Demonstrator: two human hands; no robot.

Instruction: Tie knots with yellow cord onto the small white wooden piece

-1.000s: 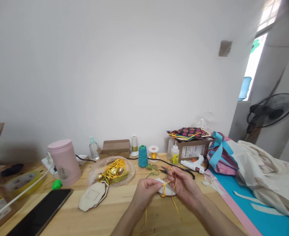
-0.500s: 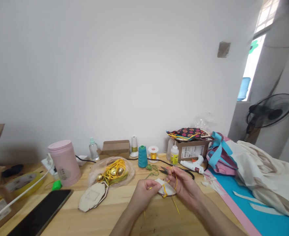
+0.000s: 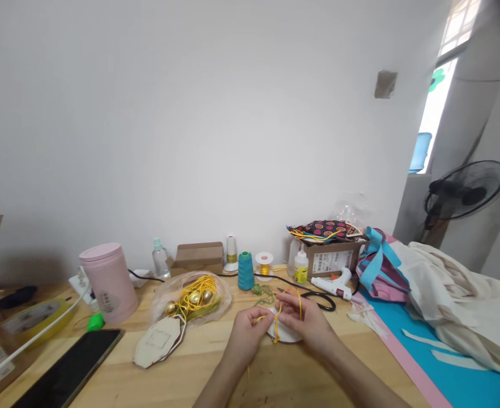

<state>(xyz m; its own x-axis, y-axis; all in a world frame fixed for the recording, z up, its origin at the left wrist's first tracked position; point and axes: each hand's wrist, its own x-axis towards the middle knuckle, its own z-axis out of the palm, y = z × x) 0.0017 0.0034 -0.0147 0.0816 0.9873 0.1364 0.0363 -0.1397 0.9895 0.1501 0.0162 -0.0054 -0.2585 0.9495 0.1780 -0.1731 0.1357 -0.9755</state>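
Note:
Both hands meet over a small white flat piece with a dark edge [image 3: 290, 334], on the wooden table. A yellow cord [image 3: 276, 330] is knotted across it. My left hand [image 3: 250, 331] pinches the cord at the piece's left side, with a loose end hanging below. With thumb and fingers closed, my right hand [image 3: 303, 320] grips the cord at the knot, and a loop of it rises over the fingers. The fingers hide part of the knot. Behind my right hand lie scissors [image 3: 326, 301], their blades mostly covered.
To the left are white octagonal pieces [image 3: 158, 341], a plastic bag of yellow cords and golden bells [image 3: 194, 297], a phone [image 3: 69, 368] and a pink cup [image 3: 111, 283]. Behind stand a teal thread cone [image 3: 246, 272] and a glue bottle [image 3: 301, 267]. A glue gun [image 3: 333, 284] lies right.
My right hand has moved left and down, closer to my left hand. Its fingers now grip near the knot, and the cord end that hung below it is no longer visible.

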